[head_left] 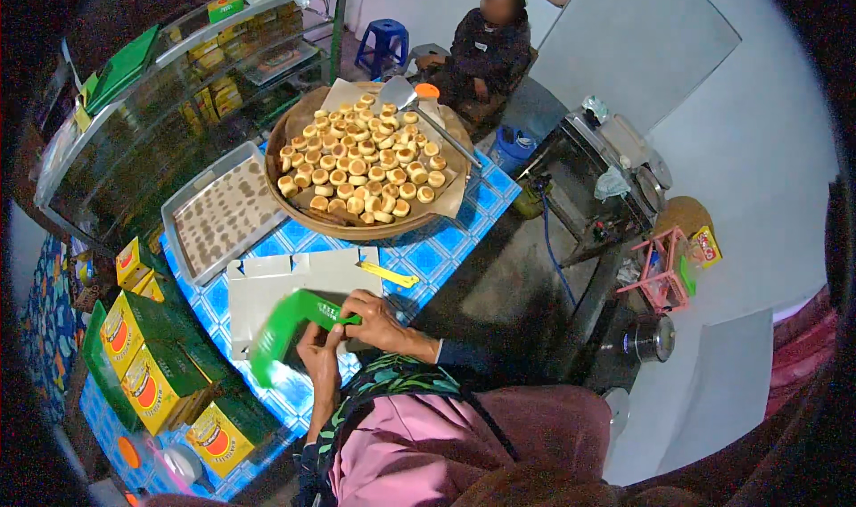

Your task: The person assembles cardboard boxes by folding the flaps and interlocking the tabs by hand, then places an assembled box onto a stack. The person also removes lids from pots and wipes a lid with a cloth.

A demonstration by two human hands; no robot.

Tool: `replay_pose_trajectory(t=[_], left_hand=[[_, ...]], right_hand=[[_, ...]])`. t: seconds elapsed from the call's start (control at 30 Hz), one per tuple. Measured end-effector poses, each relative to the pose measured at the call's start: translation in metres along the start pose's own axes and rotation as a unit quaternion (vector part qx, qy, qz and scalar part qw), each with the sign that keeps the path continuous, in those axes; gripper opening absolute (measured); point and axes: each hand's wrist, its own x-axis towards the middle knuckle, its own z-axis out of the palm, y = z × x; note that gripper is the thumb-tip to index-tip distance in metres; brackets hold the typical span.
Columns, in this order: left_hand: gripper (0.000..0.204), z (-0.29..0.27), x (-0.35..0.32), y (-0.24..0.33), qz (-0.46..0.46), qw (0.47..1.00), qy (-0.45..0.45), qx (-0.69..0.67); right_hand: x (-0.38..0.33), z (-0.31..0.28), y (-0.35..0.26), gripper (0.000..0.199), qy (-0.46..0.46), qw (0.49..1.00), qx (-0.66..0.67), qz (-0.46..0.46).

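A green cardboard box (282, 329), partly folded and blurred at its left end, is between my hands above the near edge of the table. My left hand (318, 355) pinches its lower edge from below. Closed on the box's right end is my right hand (378, 321), its fingertips close to the left thumb. Beneath lie flat grey unfolded cardboard pieces (254, 284), with a yellow cutter knife (390, 274) across their right end. Beyond them, a round woven tray (343, 231) holds many small browned round pastries (357, 155) on paper. A metal spatula (399, 92) rests on its far rim.
Left of the tray is a lined metal baking pan (203, 259). Stacked yellow-and-green boxes (153, 387) stand at the table's left, before a glass display case (192, 88). A seated person (490, 48) is beyond the table. A stove (593, 181) and pink rack (660, 271) are at right.
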Motion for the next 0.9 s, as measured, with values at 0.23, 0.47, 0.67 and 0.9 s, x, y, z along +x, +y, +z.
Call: replay_pose_trajectory(t=[0.23,0.47,0.67,0.9], left_hand=[[0.033,-0.036,0.000,0.010,0.007,0.999,-0.034,0.001],[0.039,-0.056,-0.016,0.033,-0.118,0.977,-0.136,0.111],[0.038,-0.071,-0.022,0.024,-0.151,0.974,-0.148,0.080],[0.008,-0.066,-0.009,0.022,-0.102,0.971,-0.165,0.139]], right_hand=[[0.000,0.001,-0.013,0.013,-0.022,0.979,0.186,0.073],[0.029,-0.017,-0.025,0.034,-0.195,0.981,-0.018,0.005],[0.032,-0.024,-0.016,0.050,-0.300,0.953,-0.047,0.025],[0.034,-0.009,-0.022,0.039,-0.353,0.935,-0.024,-0.030]])
